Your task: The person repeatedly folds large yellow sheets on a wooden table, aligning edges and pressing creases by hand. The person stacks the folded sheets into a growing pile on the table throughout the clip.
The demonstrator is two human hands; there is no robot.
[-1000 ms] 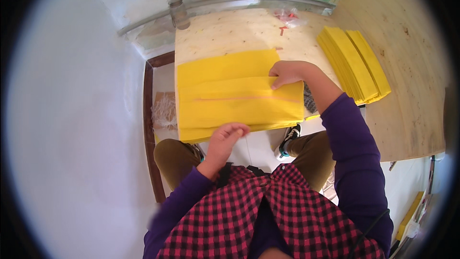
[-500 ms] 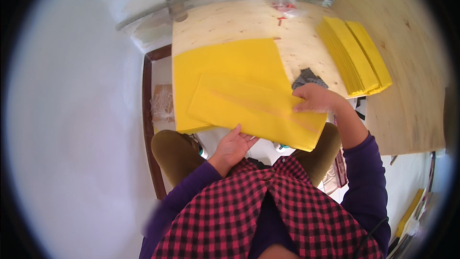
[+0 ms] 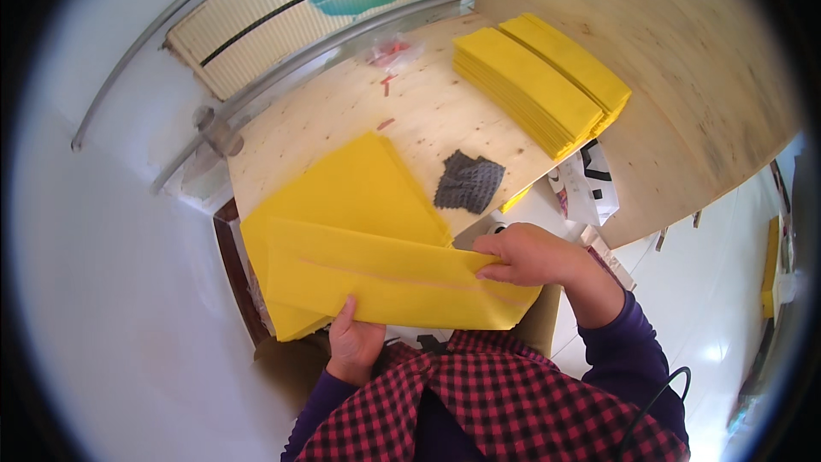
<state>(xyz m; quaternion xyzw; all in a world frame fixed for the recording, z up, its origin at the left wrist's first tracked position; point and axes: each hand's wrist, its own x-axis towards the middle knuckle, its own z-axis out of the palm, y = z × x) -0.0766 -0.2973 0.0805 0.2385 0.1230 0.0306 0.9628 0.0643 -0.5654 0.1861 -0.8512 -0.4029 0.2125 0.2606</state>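
Note:
A long yellow folded sheet [image 3: 402, 287], soft like cloth, is held level in front of my chest. A faint reddish line runs along its length. My left hand [image 3: 357, 344] grips its near edge, thumb on top and fingers beneath. Near the right end, my right hand [image 3: 539, 255] pinches the upper edge between thumb and fingers. Under and behind the sheet's left part lies a flat pile of larger yellow sheets [image 3: 355, 184] on the pale wooden table [image 3: 299, 141]. Beyond my right hand is a crumpled dark grey cloth [image 3: 469, 181] with zigzag edges.
Two neat stacks of folded yellow sheets [image 3: 530, 90] stand at the table's far right, beside an upright plywood panel [image 3: 676, 77]. A clear plastic bag with red bits [image 3: 393, 53] lies at the back. A white bag [image 3: 590, 188] stands below the right edge.
The view has swung to the right, so the table sits tilted. Both hands keep their hold on the folded sheet, which now lies closer to my body, with more of the grey cloth showing.

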